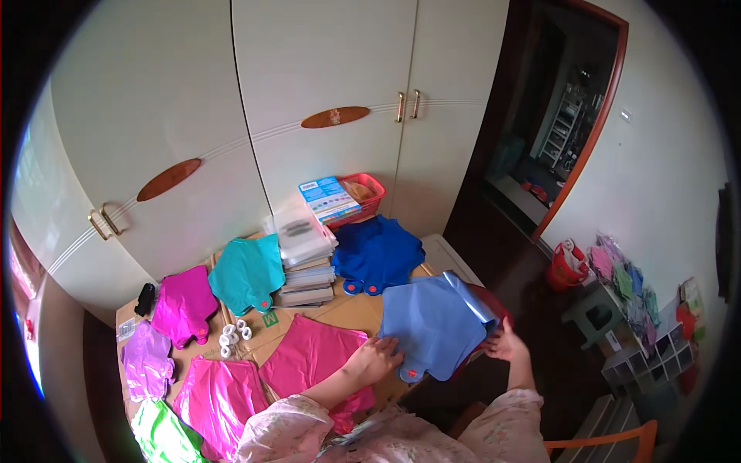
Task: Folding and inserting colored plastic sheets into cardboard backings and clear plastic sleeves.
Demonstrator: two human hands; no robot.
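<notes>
Light blue pouch stack at the surface's right edge, both hands on it

Surface (309,320) is full of colourful pouches; light blue pouch stack (434,324) looks soft, light, slippery, best held by the edges; left hand (376,357) lies flat on it, right hand (505,345) grip pinches its right edge

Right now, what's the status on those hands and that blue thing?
Left hand flat on the light blue pouch stack. Right hand grips its right edge. Pink pouches alongside on the left, nothing blocking.
</notes>
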